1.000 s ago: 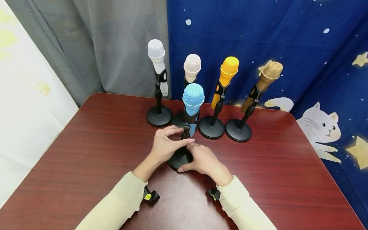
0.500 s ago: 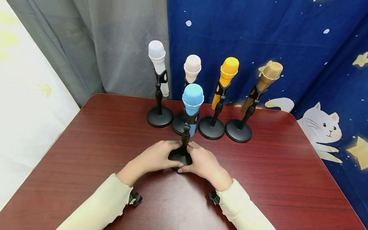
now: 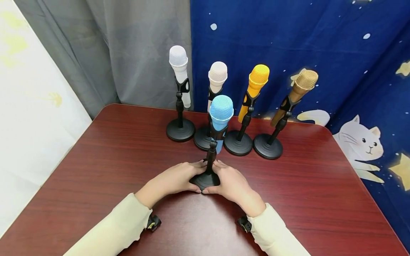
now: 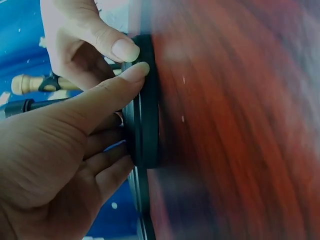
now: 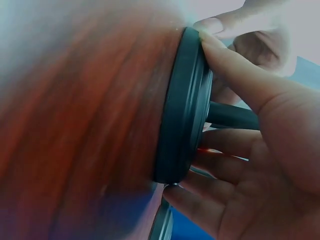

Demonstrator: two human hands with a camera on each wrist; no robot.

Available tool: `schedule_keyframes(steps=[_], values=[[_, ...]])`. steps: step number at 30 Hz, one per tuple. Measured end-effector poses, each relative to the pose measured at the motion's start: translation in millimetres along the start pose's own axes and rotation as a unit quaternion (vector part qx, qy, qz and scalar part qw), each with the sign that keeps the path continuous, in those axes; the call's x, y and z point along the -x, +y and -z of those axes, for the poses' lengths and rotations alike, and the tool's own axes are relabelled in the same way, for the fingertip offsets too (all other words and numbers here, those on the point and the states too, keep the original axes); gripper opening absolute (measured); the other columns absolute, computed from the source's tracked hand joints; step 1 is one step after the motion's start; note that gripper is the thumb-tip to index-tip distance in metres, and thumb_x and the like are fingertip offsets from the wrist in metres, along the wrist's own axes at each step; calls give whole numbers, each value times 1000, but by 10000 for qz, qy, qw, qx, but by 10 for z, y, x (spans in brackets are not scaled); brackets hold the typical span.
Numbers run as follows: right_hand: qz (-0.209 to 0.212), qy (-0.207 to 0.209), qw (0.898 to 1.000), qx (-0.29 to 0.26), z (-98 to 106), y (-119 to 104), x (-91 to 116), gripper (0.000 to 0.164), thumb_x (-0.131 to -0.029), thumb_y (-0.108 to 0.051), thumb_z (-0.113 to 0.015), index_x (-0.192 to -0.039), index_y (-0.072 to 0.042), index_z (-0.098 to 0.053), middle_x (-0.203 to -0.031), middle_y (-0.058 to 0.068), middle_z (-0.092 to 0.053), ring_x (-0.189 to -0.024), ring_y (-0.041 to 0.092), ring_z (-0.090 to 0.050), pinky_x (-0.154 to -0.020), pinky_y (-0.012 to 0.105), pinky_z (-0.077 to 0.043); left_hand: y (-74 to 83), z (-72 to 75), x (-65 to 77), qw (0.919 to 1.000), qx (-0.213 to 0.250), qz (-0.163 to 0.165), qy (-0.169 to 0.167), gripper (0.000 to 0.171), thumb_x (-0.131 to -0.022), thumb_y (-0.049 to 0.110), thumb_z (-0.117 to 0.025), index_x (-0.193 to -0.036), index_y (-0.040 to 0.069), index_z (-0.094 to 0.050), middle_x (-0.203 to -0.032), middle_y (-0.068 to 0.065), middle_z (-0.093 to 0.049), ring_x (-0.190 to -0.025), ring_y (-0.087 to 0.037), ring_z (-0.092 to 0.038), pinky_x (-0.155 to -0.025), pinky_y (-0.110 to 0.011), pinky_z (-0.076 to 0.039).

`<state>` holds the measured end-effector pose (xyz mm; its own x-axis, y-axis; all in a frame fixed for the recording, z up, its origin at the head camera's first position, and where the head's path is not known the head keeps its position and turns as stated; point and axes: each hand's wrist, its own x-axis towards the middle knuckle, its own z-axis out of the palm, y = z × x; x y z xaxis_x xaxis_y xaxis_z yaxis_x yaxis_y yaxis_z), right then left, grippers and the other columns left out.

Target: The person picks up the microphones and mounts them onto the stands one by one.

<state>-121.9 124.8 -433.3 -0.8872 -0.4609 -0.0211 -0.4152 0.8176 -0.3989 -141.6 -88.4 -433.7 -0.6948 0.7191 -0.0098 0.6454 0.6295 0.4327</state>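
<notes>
A blue microphone (image 3: 221, 112) is clipped in a black desk stand (image 3: 210, 156) near the middle of the table. My left hand (image 3: 174, 179) grips the left side of the stand's round base (image 3: 205, 181), and my right hand (image 3: 231, 183) grips its right side. Both thumbs meet at the front edge of the base, while the other fingers curl behind it. In the left wrist view the disc-shaped base (image 4: 145, 110) shows edge-on against the tabletop. Thumb and fingers of the right hand (image 5: 280, 135) span the base in the right wrist view.
Behind stand a white microphone (image 3: 179, 64), a pale pinkish microphone (image 3: 217, 74) partly hidden by the blue one, a yellow microphone (image 3: 257, 78) and a gold microphone (image 3: 302, 85), each on a black stand. The table's (image 3: 105, 149) back edge meets grey and blue curtains (image 3: 282, 28).
My left hand has come down from the stand's pole to the left side of its base. The right hand keeps its grip on the base; the blue microphone shifts slightly right in view.
</notes>
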Motion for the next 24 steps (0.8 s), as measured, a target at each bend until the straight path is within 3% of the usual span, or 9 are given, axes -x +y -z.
schedule_keyframes(steps=[8, 13, 18, 24], values=[[88, 237, 9985, 478, 57, 93, 256, 68, -73, -47, -88, -130, -16, -67, -141, 6, -63, -125, 24, -65, -95, 44, -55, 261, -109, -126, 9986, -503, -123, -134, 76, -81, 36, -83, -146, 8, -54, -152, -15, -51, -140, -27, -53, -108, -45, -50], [86, 348, 9958, 845, 114, 197, 477, 68, -75, -49, -86, -131, -16, -66, -141, 8, -63, -126, 23, -64, -92, 43, -57, 462, -190, -256, 9956, -889, -246, -161, 75, -82, 41, -81, -145, 8, -55, -151, -14, -53, -140, -24, -53, -107, -45, -51], [-101, 322, 9929, 1141, 174, 326, 709, 73, -80, -50, -81, -138, -12, -60, -145, 12, -59, -131, 27, -61, -91, 45, -58, 688, -275, -433, 9881, -1453, -370, -353, 72, -86, 44, -76, -144, 8, -56, -151, -12, -53, -141, -19, -51, -107, -37, -52], [-402, 130, 9878, 1497, 253, 476, 934, 76, -85, -47, -77, -144, -4, -55, -148, 19, -55, -136, 33, -55, -92, 48, -58, 972, -389, -672, 9723, -2241, -383, -539, 70, -87, 51, -72, -144, 12, -57, -151, -5, -54, -143, -14, -49, -109, -28, -49]])
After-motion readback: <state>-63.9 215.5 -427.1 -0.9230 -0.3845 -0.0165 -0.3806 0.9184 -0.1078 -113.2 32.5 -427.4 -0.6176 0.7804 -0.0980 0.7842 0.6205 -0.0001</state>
